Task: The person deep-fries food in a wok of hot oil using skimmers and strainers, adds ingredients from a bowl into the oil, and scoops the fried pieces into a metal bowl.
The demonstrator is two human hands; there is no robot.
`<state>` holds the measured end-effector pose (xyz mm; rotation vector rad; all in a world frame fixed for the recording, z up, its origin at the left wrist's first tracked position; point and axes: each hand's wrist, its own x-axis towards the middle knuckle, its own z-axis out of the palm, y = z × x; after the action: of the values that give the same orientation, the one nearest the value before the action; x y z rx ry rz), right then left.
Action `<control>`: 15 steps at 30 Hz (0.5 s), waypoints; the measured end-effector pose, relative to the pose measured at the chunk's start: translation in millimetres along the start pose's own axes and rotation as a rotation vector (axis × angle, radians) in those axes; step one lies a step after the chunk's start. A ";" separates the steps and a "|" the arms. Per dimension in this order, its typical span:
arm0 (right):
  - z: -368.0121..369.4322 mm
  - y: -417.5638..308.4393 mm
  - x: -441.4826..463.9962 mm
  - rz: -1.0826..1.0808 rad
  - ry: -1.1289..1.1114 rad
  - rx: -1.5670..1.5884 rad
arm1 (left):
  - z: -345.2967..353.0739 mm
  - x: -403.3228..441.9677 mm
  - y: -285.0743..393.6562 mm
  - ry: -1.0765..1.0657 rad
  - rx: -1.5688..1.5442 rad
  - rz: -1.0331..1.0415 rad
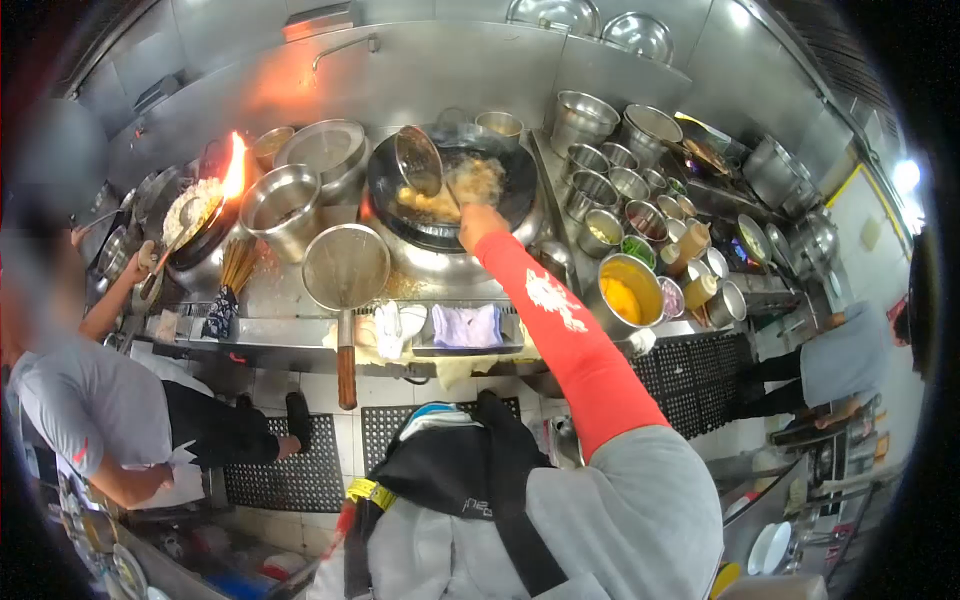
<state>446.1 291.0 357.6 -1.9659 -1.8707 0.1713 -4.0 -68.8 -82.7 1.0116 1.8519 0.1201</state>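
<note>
My right hand, at the end of a red sleeve, is closed around the handle of a wide round skimmer. The skimmer is tilted inside a large black wok, near its left side. Beneath and beside it, golden food lies in bubbling oil. My hand is over the wok's near rim. My left hand does not show. In front of the wok, a long-handled mesh strainer rests with its wooden handle sticking out past the counter's edge.
On the left, a co-worker works at another wok, where a flame rises. Metal pots stand between the woks. To the right are several ingredient containers and a pot of yellow liquid. Another person stands far right.
</note>
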 end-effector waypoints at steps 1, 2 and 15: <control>7.0 1.6 14.4 0.005 0.000 -0.020 | -0.8 1.6 -0.2 0.008 -0.011 0.001; 28.5 16.7 30.9 0.015 0.011 0.034 | -1.2 3.0 -1.4 0.014 -0.031 0.007; 0.1 50.5 9.7 -0.103 0.121 0.165 | -5.6 6.2 2.7 -0.054 -0.205 -0.097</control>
<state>493.6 300.1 340.2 -1.7276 -1.8140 0.1668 -7.9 -60.9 -82.9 0.7753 1.7952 0.2173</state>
